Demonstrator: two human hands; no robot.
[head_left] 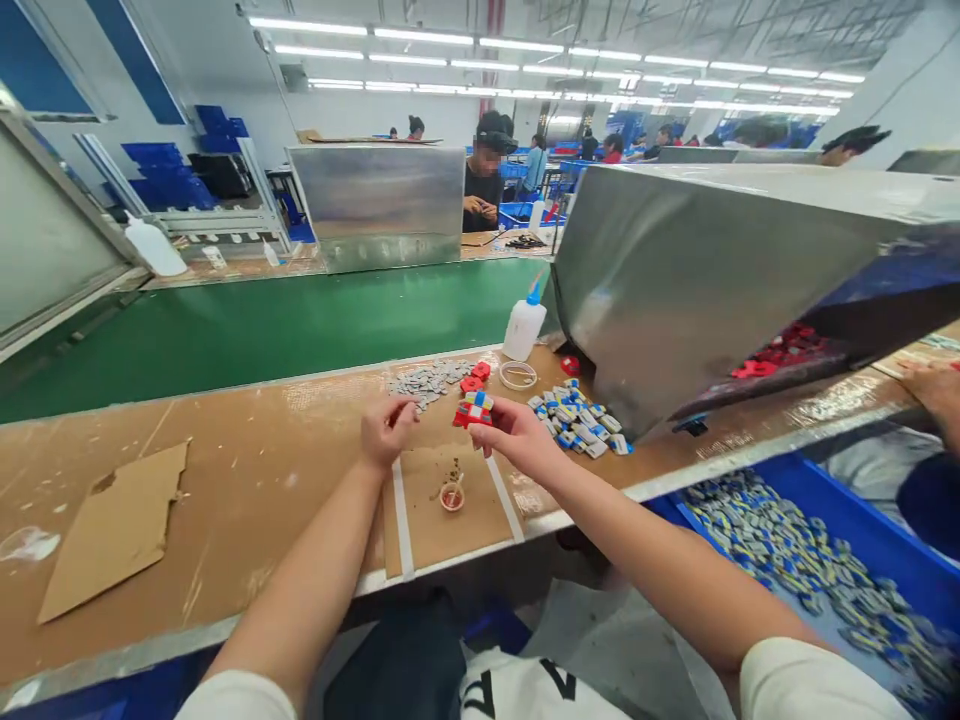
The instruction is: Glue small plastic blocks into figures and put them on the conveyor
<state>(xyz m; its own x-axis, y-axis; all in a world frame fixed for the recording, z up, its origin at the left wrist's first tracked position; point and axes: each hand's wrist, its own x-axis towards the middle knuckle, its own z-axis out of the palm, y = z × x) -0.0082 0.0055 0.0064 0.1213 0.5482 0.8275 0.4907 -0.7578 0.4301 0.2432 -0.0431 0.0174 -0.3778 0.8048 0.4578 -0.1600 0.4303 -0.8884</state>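
My right hand holds a small red plastic toy part with a blue, white and yellow top between thumb and fingers, above the bench. To its left, my left hand is closed in a pinch; anything in its fingertips is too small to make out. Just behind my hands lies a heap of small grey parts, with several red parts at its right end. A pile of white, blue and yellow parts sits right of my right hand. Below and between my hands stands a small round cup.
A white squeeze bottle and a tape ring stand behind the parts. A metal hood rises at right; a green conveyor belt runs behind. Cardboard lies left. A blue bin holds many parts. A co-worker sits opposite.
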